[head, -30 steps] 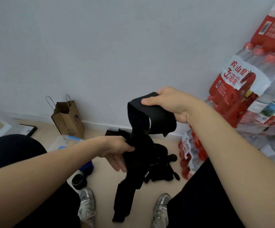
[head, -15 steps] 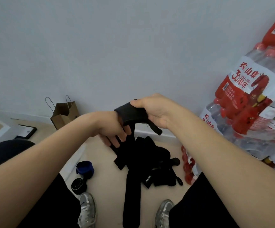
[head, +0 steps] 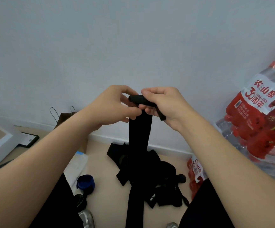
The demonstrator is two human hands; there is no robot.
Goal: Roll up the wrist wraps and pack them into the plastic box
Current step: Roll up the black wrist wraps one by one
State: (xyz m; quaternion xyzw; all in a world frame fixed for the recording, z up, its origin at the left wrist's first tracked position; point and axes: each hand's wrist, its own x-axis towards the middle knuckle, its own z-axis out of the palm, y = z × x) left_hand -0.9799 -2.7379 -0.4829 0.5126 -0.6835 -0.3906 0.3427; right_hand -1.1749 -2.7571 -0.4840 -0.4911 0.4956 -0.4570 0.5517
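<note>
Black wrist wrap [head: 140, 137], perhaps partly rolled, between both hands' fingers [head: 147, 92]

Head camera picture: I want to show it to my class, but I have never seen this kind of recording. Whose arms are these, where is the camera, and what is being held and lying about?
The camera sits on a person's head and looks down, so the two bare arms are the wearer's own. The left hand and right hand together pinch the top end of a long black wrist wrap, which is starting to be rolled there; the rest hangs straight down. On the floor below lies a pile of more black wraps, with a blue roll to the left. Packs of bottled water stand on the right, and a paper bag against the wall.
</note>
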